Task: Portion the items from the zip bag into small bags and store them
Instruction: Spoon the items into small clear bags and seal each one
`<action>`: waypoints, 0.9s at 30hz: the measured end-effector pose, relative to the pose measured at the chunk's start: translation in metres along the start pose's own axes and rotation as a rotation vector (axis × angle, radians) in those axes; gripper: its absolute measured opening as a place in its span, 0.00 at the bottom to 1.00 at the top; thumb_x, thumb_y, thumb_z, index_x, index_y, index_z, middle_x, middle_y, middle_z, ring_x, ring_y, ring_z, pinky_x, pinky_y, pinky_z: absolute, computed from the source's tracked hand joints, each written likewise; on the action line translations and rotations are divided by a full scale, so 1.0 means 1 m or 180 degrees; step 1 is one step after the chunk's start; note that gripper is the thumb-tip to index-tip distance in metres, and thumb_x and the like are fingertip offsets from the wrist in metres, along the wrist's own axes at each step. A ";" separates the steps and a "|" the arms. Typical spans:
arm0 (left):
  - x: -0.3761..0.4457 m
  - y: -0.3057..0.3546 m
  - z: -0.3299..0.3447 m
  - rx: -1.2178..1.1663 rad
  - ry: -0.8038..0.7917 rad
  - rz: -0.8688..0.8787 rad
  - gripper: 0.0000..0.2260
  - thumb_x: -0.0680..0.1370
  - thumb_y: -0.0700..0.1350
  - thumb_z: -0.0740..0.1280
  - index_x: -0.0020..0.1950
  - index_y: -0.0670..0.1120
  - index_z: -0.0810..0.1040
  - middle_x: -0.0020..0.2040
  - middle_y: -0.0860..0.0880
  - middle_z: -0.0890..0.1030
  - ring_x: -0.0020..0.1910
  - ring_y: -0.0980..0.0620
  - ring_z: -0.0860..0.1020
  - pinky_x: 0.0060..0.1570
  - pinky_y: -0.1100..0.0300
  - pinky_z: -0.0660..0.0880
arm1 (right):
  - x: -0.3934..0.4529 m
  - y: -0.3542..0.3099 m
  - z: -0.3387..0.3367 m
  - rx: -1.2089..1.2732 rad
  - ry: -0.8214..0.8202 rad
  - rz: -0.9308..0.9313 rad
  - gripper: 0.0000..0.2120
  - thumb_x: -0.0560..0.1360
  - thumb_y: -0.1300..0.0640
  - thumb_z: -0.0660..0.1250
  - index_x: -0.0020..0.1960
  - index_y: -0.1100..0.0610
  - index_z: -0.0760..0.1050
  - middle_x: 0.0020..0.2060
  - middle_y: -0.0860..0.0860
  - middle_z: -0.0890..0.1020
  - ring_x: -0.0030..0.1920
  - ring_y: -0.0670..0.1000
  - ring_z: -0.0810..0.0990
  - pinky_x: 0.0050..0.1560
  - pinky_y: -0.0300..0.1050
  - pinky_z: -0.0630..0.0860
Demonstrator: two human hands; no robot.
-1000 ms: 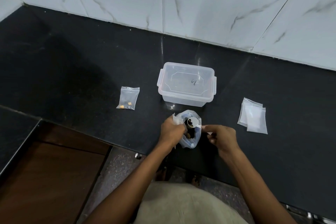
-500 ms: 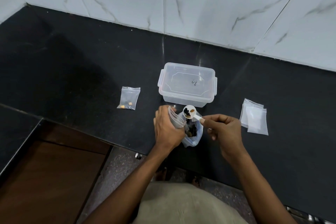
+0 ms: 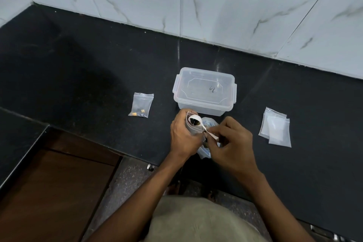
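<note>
- The left hand (image 3: 183, 133) is curled around a small clear plastic zip pouch (image 3: 193, 126), holding its mouth open and upward, just in front of the box.
- The right hand (image 3: 229, 143) pinches the handle of a small white plastic spoon (image 3: 198, 124) between thumb and fingertips; the bowl, carrying a few dark pieces, sits at the pouch's mouth.
- Between and beneath the two hands stands the larger clear zip bag (image 3: 209, 124) — mostly hidden, with dark contents just visible low down.
- A clear rectangular plastic box with a clip-on lid (image 3: 204, 90) stands shut on the worktop, just behind the hands.
- To the left, well apart, lies a small filled clear pouch (image 3: 141, 105) holding yellow and dark bits.
- To the right lies a little stack of empty clear pouches (image 3: 275, 126), flat and overlapping.
- The worktop (image 3: 88, 68) is black polished stone — it meets a wall of white marble-veined tiles (image 3: 216, 0) at the back.
- At lower left a brown wooden panel (image 3: 49, 188) shows below the worktop's edge, beside speckled floor (image 3: 125, 179).
</note>
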State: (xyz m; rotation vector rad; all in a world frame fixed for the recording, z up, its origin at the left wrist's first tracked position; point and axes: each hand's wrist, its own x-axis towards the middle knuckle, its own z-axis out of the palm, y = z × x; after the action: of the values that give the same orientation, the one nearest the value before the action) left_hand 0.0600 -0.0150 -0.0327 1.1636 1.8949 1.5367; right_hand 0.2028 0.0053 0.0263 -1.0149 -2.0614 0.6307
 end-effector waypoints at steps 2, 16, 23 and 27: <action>0.000 0.003 0.000 -0.0139 -0.0011 -0.0015 0.19 0.65 0.36 0.79 0.49 0.46 0.75 0.42 0.50 0.80 0.40 0.53 0.78 0.40 0.51 0.79 | -0.003 0.000 0.000 -0.0388 0.0067 -0.0394 0.02 0.71 0.66 0.76 0.42 0.63 0.84 0.34 0.52 0.75 0.32 0.49 0.72 0.31 0.41 0.70; 0.005 0.009 0.003 -0.0285 -0.0018 0.0003 0.19 0.67 0.35 0.79 0.48 0.48 0.73 0.39 0.54 0.77 0.36 0.59 0.74 0.37 0.63 0.74 | -0.001 0.000 -0.005 -0.0952 0.0469 -0.0930 0.03 0.73 0.67 0.74 0.40 0.64 0.84 0.31 0.55 0.73 0.32 0.52 0.70 0.26 0.47 0.68; 0.007 0.010 0.001 -0.0391 -0.0105 0.0082 0.19 0.66 0.39 0.80 0.50 0.44 0.74 0.41 0.47 0.79 0.38 0.54 0.76 0.38 0.60 0.76 | -0.002 0.005 -0.001 -0.0869 0.0369 -0.0840 0.01 0.72 0.65 0.75 0.41 0.62 0.84 0.32 0.54 0.74 0.32 0.50 0.70 0.26 0.47 0.69; 0.005 0.010 0.000 -0.0422 -0.0174 0.0114 0.18 0.65 0.40 0.79 0.48 0.44 0.74 0.39 0.49 0.78 0.36 0.54 0.75 0.36 0.57 0.75 | 0.001 0.006 0.000 -0.0255 0.0143 -0.0238 0.04 0.70 0.64 0.78 0.44 0.60 0.86 0.35 0.50 0.77 0.32 0.47 0.73 0.29 0.45 0.73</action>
State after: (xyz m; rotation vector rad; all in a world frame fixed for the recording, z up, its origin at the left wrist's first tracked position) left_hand 0.0608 -0.0101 -0.0223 1.1741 1.7181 1.6065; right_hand 0.2055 0.0098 0.0225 -0.9832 -2.0889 0.4862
